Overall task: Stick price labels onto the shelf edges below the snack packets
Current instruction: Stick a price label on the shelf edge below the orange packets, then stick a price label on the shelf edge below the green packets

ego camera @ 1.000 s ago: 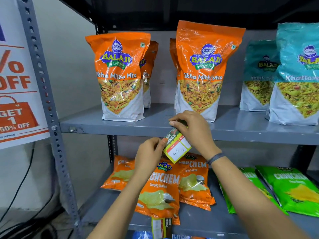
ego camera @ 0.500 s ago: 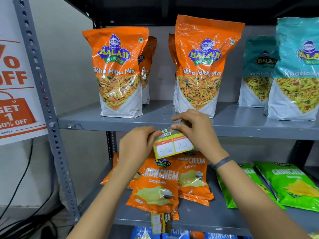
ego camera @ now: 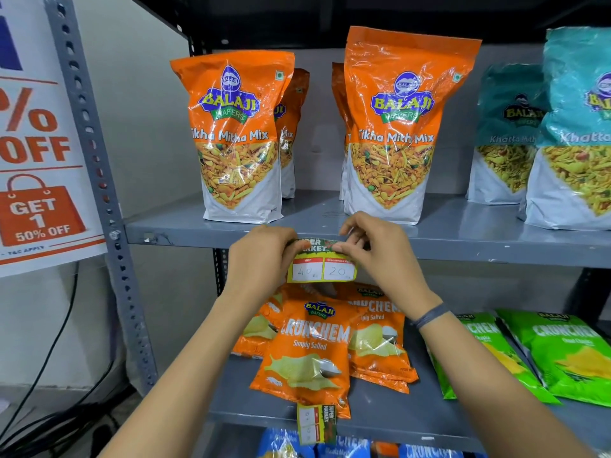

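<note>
A yellow price label (ego camera: 322, 266) with "40" and "20" written in its white boxes is held level against the front edge of the upper grey shelf (ego camera: 185, 235). My left hand (ego camera: 261, 256) pinches its top left corner and my right hand (ego camera: 373, 251) pinches its top right. It hangs between two orange Tikha Mitha Mix packets (ego camera: 238, 137) standing on that shelf. On the lower shelf edge (ego camera: 390, 424) a second label (ego camera: 316, 424) is stuck sideways below the orange Crunchem packets (ego camera: 310, 352).
Teal Khatta Mitha packets (ego camera: 568, 133) stand on the upper shelf at the right. Green Crunchem packets (ego camera: 545, 352) lie on the lower shelf at the right. A perforated grey upright (ego camera: 96, 166) and a discount poster (ego camera: 36, 140) are at the left. Black cables (ego camera: 49, 375) trail down the wall.
The label was tilted and below the shelf edge; both hands have turned it level and raised it onto the upper shelf's front edge.
</note>
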`<move>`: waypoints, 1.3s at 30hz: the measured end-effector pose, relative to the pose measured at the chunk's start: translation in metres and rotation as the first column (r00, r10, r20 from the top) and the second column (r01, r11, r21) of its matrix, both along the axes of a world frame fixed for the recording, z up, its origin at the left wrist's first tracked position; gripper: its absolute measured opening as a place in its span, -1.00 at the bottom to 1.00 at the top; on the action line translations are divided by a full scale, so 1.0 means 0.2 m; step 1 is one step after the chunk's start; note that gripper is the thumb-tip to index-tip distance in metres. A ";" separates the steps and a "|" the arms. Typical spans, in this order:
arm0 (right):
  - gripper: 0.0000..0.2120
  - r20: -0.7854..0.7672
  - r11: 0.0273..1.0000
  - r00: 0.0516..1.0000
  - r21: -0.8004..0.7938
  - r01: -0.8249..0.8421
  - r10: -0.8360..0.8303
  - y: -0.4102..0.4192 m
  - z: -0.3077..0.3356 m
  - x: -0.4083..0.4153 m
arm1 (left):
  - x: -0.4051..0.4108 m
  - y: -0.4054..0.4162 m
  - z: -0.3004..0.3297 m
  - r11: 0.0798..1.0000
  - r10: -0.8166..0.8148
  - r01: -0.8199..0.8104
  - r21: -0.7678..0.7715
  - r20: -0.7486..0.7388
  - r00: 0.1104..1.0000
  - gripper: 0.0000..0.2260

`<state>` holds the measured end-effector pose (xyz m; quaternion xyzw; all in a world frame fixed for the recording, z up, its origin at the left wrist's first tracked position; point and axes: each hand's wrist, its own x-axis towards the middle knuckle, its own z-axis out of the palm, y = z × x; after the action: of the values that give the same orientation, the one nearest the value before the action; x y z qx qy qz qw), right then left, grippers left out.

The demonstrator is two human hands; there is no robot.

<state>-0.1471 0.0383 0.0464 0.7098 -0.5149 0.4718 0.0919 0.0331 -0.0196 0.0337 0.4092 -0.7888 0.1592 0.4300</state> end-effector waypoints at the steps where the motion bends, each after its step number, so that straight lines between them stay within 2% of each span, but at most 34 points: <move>1: -0.82 0.009 1.000 1.000 -0.003 0.010 -0.010 -0.01 0.00 0.00 | -0.01 0.00 0.01 1.000 0.017 -0.017 -0.006 -0.001 1.000 -0.79; 5: -0.80 0.038 0.999 0.998 -0.014 0.051 -0.051 -0.03 0.01 0.01 | -0.04 -0.01 0.03 0.998 0.064 -0.064 -0.008 -0.007 0.998 -0.75; 10: -0.81 0.024 0.994 0.995 -0.048 0.099 -0.098 -0.05 0.00 0.01 | -0.10 0.01 0.02 0.988 0.154 -0.155 -0.005 -0.065 0.986 -0.56; 16: -0.84 0.004 0.993 0.999 -0.111 0.033 -0.033 -0.03 -0.02 -0.01 | -0.14 0.01 -0.02 0.970 0.241 -0.245 -0.005 -0.165 0.957 -0.51; 20: -0.83 0.042 0.980 0.999 -0.198 0.011 -0.003 0.05 -0.06 -0.11 | -0.18 0.06 -0.08 0.930 0.338 -0.359 -0.075 -0.206 0.918 -0.55; 22: -0.85 0.072 0.966 0.997 -0.253 0.052 -0.035 0.12 -0.08 -0.21 | -0.24 0.09 -0.11 0.933 0.292 -0.339 -0.117 -0.305 0.907 -0.62; 24: -0.87 0.101 0.947 0.991 -0.301 0.112 -0.085 0.20 -0.10 -0.35 | -0.37 0.15 -0.14 0.953 0.119 -0.211 -0.217 -0.372 0.921 -0.73; 27: -0.87 0.161 0.915 0.970 -0.335 0.225 -0.180 0.34 -0.12 -0.63 | -0.69 0.30 -0.15 0.956 -0.126 0.025 -0.293 -0.334 0.934 -0.83; 33: -0.89 0.201 0.823 0.882 -0.319 0.470 -0.426 0.66 -0.13 -1.31 | -1.43 0.63 -0.16 0.927 -0.365 0.331 -0.174 -0.222 0.904 -0.73; 36: -0.91 0.245 0.731 0.799 -0.325 0.601 -0.548 0.79 -0.13 -1.65 | -1.81 0.77 -0.19 0.933 -0.334 0.350 0.085 -0.165 0.928 -0.65; 39: -0.85 0.222 0.672 0.730 -0.288 0.683 -0.647 0.86 -0.12 -1.94 | -2.13 0.81 -0.21 0.836 -0.329 0.400 0.376 -0.240 0.913 -0.61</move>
<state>-0.5361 0.2096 0.0219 0.4204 -0.6491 0.5246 0.3559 -0.3925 0.1421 -0.0092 0.3451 -0.8294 -0.1326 0.4189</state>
